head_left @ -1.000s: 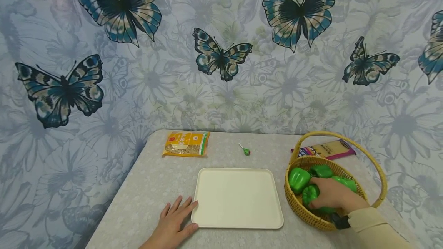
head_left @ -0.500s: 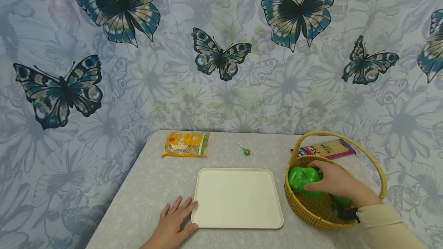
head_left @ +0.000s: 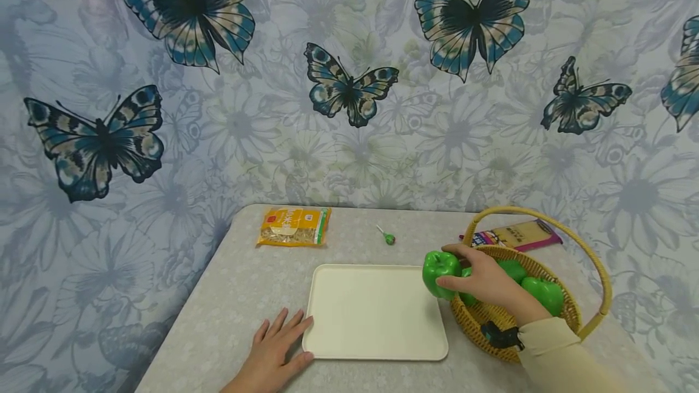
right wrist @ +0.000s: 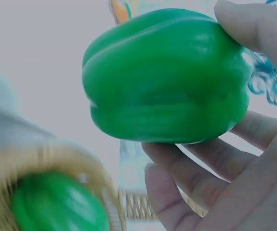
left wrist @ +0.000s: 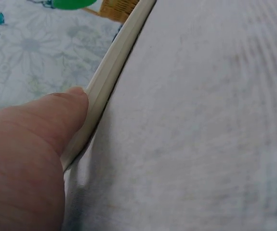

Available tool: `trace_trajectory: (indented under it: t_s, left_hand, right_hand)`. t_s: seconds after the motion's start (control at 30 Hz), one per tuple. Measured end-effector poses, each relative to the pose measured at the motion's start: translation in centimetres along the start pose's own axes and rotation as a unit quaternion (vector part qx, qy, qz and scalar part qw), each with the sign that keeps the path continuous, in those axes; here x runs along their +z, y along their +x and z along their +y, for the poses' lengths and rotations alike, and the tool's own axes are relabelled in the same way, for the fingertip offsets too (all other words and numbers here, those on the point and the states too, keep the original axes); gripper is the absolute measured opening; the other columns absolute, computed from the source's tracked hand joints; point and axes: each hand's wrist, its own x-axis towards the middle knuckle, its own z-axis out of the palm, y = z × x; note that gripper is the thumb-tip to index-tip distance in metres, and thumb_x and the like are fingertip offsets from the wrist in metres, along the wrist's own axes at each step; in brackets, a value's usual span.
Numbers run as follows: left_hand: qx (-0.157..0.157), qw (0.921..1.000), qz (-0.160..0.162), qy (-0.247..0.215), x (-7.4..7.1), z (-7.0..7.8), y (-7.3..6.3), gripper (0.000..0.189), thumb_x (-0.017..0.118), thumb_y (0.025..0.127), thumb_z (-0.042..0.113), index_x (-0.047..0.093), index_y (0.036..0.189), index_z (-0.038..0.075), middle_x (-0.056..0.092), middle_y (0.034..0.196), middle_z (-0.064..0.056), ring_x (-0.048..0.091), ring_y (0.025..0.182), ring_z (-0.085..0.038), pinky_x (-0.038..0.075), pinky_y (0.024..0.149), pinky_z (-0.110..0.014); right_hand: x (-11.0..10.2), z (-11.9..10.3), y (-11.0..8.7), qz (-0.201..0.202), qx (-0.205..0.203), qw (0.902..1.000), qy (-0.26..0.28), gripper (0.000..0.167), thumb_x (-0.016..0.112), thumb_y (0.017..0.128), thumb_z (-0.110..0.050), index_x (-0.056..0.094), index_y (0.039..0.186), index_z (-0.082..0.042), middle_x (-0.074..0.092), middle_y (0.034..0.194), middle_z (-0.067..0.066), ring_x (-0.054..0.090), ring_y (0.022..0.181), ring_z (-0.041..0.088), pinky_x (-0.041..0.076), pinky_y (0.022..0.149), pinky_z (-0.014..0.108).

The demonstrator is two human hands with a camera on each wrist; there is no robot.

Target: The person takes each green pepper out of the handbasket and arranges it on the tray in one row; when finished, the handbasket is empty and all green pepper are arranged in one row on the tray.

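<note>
A green bell pepper (head_left: 440,273) is held between the thumb and fingers of my right hand (head_left: 483,281), over the tray's back right corner and the basket's left rim. In the right wrist view the glossy green bell pepper (right wrist: 167,79) fills the middle, thumb above and fingers below. My left hand (head_left: 275,347) lies with spread fingers at the left edge of the cream tray (head_left: 377,314). The left wrist view has its thumb (left wrist: 56,113) against the tray's rim (left wrist: 112,72). More green bell peppers (head_left: 543,295) sit in the wicker basket (head_left: 570,314), partly hidden by my right arm.
A yellow bag of grain (head_left: 293,227) lies at the table's back left. A small green lollipop (head_left: 389,238) is behind the tray. Behind the basket's tall handle (head_left: 592,256) lies a purple-edged packet (head_left: 516,236). A butterfly-patterned wall rises behind the table.
My right hand has gripped a bell pepper in the basket, lifted it and carried it left to the tray's back right corner. The left hand and tray have stayed still.
</note>
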Motion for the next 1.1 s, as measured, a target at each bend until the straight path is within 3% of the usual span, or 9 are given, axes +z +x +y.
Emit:
trace_trajectory:
  t_s: [0.4,0.67,1.1]
  left_hand:
    - [0.005,0.9999,0.014,0.006,0.1,0.4,-0.3,0.070,0.057,0.095,0.069,0.050,0.154,0.032,0.046,0.160,-0.007,0.027,0.154,-0.043,0.014,0.112,-0.076]
    - [0.013,0.9994,0.027,0.019,-0.2,0.4,-0.2,0.069,0.056,0.096,0.069,0.051,0.154,0.031,0.046,0.160,-0.007,0.029,0.153,-0.044,0.015,0.112,-0.075]
    - [0.016,0.9994,0.020,0.021,0.2,0.3,-0.1,0.070,0.055,0.095,0.071,0.049,0.154,0.034,0.044,0.162,-0.005,0.028,0.153,-0.043,0.014,0.113,-0.076]
  right_hand:
    - [7.4,-3.1,5.1,-0.015,0.002,0.9973,0.072,0.072,0.083,0.086,-0.047,0.056,0.146,-0.018,0.065,0.128,0.002,0.061,0.109,0.021,0.054,0.082,0.037]
    - [11.9,-4.9,9.0,-0.028,-0.035,0.9917,0.120,0.069,0.083,0.087,-0.043,0.057,0.145,-0.016,0.065,0.129,0.003,0.063,0.111,0.023,0.056,0.084,0.040]
    - [15.5,-5.2,11.7,-0.059,-0.029,0.9881,0.139,0.074,0.083,0.087,-0.043,0.051,0.151,-0.021,0.059,0.141,0.004,0.062,0.121,0.026,0.056,0.095,0.043]
